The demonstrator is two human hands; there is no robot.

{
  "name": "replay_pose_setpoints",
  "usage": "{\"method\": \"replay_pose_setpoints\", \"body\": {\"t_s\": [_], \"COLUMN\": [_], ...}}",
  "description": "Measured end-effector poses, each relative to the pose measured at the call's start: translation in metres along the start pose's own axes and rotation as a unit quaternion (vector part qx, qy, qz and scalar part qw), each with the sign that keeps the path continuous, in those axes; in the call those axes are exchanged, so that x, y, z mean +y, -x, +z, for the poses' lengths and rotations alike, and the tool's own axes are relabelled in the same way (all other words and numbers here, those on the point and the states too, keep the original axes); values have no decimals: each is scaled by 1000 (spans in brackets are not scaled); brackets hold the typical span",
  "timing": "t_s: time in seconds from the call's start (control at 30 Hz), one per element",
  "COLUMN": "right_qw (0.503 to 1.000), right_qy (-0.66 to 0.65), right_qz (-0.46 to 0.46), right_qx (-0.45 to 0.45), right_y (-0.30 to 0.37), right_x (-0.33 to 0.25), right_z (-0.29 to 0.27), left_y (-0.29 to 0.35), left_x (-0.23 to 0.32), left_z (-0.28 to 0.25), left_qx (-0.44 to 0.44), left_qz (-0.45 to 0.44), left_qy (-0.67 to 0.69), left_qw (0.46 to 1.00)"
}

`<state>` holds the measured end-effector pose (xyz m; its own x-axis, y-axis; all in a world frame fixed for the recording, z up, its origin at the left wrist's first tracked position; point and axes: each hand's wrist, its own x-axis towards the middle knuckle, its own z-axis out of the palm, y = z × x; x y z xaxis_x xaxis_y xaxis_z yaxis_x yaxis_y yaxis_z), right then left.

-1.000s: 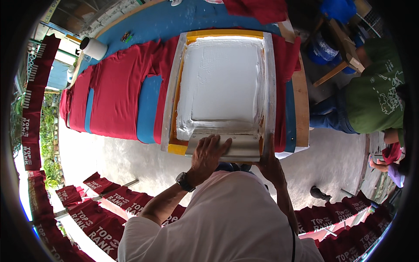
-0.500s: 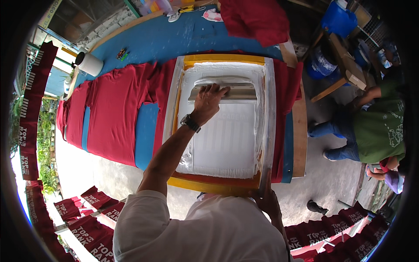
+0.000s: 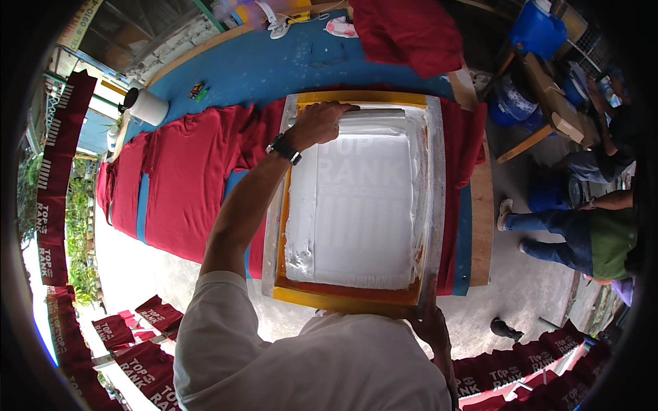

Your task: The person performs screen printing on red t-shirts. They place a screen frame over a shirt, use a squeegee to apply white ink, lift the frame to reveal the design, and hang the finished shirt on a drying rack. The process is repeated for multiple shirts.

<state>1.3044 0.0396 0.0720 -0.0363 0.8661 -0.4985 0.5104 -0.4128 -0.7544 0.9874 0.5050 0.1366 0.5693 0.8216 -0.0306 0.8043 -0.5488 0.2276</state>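
Note:
A screen printing frame point(image 3: 343, 300), yellow at its ends, lies over a dark red shirt point(image 3: 449, 236) on the blue table. White ink point(image 3: 363, 264) coats its mesh, where pale lettering and stripes show through. At the frame's far end my left hand point(image 3: 317, 125) is wrapped round a long squeegee point(image 3: 373, 118), which lies crosswise on the mesh with ink along it. My right hand point(image 3: 429, 323) grips the near right corner of the frame; its fingers are partly hidden there.
More dark red shirts point(image 3: 195, 175) lie flat to the left on the blue table point(image 3: 253, 65). A white tub point(image 3: 147, 106) stands at its far left; a bunched red cloth point(image 3: 408, 38) lies at the back. Two people work at right, near blue containers point(image 3: 510, 99). Printed red pieces hang around.
My left hand has pushed the squeegee away from me to the far end of the frame, uncovering the lettering. My right hand stays at the corner. The person in green has moved.

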Motion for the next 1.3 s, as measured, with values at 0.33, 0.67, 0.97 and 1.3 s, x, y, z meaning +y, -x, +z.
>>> {"method": "replay_pose_setpoints", "body": {"t_s": [0.33,0.67,0.97,1.3], "right_qw": [999,999,999,997], "right_qy": [4,25,-22,-34], "right_qz": [-38,-40,-47,-66], "right_qx": [18,28,-5,27], "right_y": [-1,2,1,1], "right_x": [5,8,15,15], "right_z": [6,6,6,6], "left_y": [-8,174,301,193], "left_x": [-32,92,200,129], "left_z": [42,65,56,26], "left_qx": [-11,25,-28,12], "left_qz": [14,-46,-107,-22], "left_qy": [-4,16,87,131], "left_qw": [1000,999,990,991]}}
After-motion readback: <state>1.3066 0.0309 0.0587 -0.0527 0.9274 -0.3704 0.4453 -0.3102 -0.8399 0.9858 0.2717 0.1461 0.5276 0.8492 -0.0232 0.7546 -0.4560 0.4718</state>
